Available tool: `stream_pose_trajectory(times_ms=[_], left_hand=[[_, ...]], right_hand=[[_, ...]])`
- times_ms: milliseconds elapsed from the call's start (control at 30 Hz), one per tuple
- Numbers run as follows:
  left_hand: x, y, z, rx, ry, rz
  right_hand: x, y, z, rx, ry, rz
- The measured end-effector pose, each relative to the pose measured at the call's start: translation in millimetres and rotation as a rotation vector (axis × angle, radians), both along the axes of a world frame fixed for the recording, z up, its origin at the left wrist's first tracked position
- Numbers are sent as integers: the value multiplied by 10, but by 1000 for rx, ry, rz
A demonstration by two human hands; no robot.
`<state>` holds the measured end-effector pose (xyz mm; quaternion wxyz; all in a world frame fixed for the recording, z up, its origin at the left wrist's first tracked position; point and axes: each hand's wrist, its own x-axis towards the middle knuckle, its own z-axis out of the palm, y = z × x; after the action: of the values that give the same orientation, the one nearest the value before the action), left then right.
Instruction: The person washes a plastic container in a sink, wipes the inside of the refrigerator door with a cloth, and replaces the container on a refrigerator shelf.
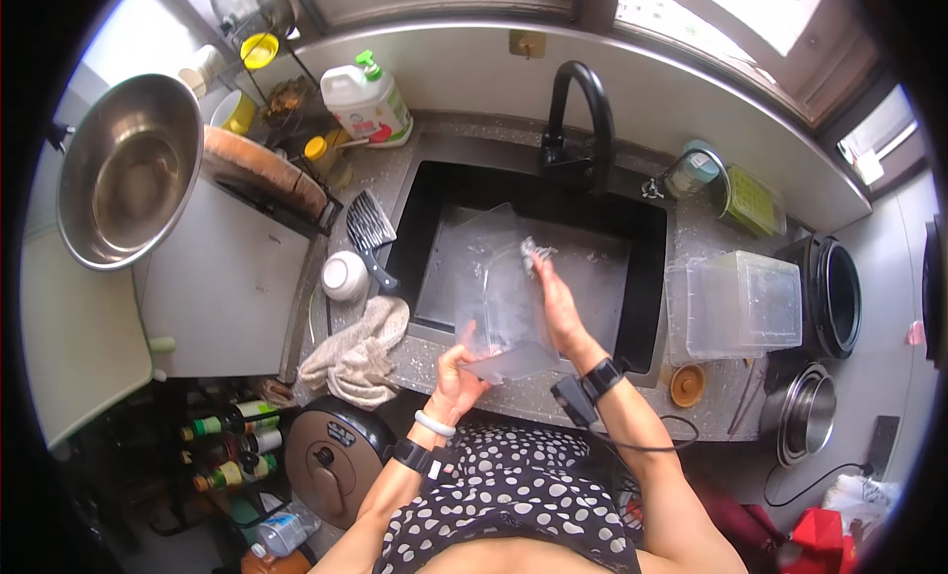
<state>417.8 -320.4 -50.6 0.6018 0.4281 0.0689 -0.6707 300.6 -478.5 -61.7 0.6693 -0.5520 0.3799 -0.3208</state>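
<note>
A clear plastic container (492, 300) is tilted over the black sink (646, 277). My left hand (458, 378) grips its near end, with the thumb and fingers at the rim. At the container's right side, my right hand (559, 300) is stretched out, fingers pointing away from me. A crumpled whitish, shiny scrubber or wad (535, 254) is at its fingertips, partly covered by them. The black curved faucet (581, 122) stands behind the sink. Both wrists carry black strapped devices.
More clear plastic containers (748, 307) stand right of the sink, beside a brown lid (687, 385). To the left are a cleaver (370, 233), a white bowl (344, 275) and a cloth (359, 355). A detergent jug (366, 103) stands behind; a steel basin (132, 170) is at far left.
</note>
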Motion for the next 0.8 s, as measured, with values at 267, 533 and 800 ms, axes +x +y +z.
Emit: stream_pose_trajectory(times_ms=[267, 533, 800], left_hand=[[379, -275, 160, -32, -6, 69], [122, -656, 117, -109, 71, 128], [-23, -841, 361, -112, 257, 46]], right_hand=[[-147, 689, 637, -332, 173, 26], [-40, 940, 488, -796, 299, 37], [-141, 834, 613, -836, 497, -32]])
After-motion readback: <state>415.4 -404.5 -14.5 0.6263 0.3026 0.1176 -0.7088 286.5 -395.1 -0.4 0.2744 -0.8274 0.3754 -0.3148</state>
